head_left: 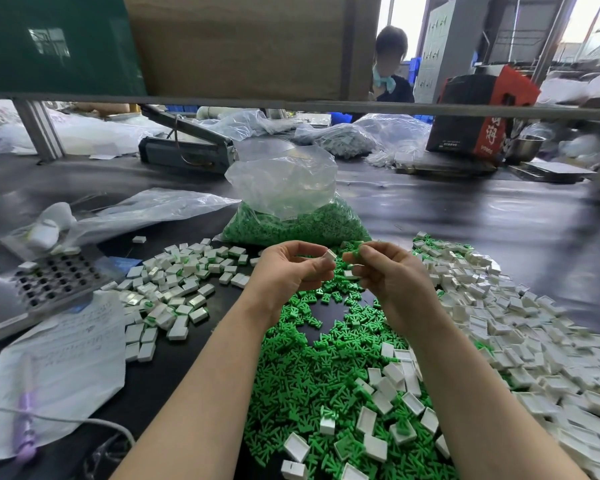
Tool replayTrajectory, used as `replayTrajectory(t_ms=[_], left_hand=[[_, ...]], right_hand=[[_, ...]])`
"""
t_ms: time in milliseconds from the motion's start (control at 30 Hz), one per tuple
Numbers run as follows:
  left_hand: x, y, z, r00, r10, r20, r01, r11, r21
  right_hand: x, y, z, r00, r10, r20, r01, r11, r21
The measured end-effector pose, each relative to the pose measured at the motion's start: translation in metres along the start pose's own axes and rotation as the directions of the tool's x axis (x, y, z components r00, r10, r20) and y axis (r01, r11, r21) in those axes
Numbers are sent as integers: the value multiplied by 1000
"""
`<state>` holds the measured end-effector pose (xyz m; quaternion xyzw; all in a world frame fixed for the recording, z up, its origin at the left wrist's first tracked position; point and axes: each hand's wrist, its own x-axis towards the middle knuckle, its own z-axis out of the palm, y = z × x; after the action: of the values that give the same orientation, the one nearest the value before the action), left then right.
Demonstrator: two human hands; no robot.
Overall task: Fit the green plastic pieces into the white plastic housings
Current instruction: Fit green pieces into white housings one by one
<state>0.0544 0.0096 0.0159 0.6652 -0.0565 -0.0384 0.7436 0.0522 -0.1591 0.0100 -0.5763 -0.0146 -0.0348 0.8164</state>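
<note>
A white housing (330,254) is pinched between the thumb and fingertips of the left hand (291,268), held up above the table. Just to its right, apart by a narrow gap, a green piece (355,254) is pinched at the fingertips of the right hand (392,271); the other fingers of both hands are curled. The two parts are not seen to touch.

Beneath the hands a broad heap of loose green pieces (312,375) is spread over the dark table (465,209), with a small bare patch of table shown near the heap's middle, below the wrists. Empty white housings (534,341) are piled along the right side up to the frame's edge, and some are scattered over the green heap near the lower edge. To the left, a looser group of white housings with green showing in some (174,285) is laid out, bounded by a strip of bare table toward the forearms.

Behind the hands stands an open clear bag of green pieces (291,216). At far left a metal plate with rows of square holes (52,282) rests beside a handwritten paper sheet (59,362), on which a purple pen (25,427) lies. Beyond the bag a wide band of table is left open, up to the clutter under the shelf rail (291,103).
</note>
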Motion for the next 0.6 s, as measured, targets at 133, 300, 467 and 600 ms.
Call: replayTrajectory(t_ms=[133,300,467,600], left_hand=[[0,0,1,1000,3,16,-4,1000,8],[0,-1,2,999,1,39,-2,1000,21],[1,-1,3,999,15,51,-17,1000,26],[1,-1,2,999,18,48,-19,1000,19]], right_hand=[[1,1,-1,999,36,18,-37,998,55],[1,0,-1,999,49,10,-50,991,123],[1,1,0,999,48,24,-51,993,111],[1,3,-2,999,26,20,-28,997,76]])
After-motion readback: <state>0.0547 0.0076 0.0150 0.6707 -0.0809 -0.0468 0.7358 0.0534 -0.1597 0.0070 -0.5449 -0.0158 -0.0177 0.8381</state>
